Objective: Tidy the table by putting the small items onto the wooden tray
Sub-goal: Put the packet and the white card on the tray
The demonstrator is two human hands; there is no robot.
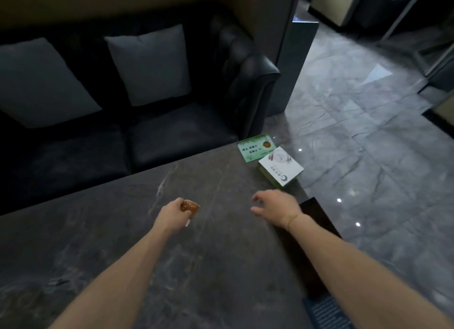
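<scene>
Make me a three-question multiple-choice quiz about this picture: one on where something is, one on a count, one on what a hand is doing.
1. Where do the green card and the white box lie?
A. At the table's far right corner
B. On the sofa seat
C. On the floor

2. How many grey cushions stand on the sofa?
A. One
B. Two
C. Four

3. What is the left hand doing?
A. Lying flat and empty
B. Gripping a small brown item
C. Pressing the white box

Answers:
1. A, both rest by the far right edge of the table.
2. B, one cushion at left, another cushion beside it.
3. B, its fingers close on the small brown item, while the right hand is open and empty.
</scene>
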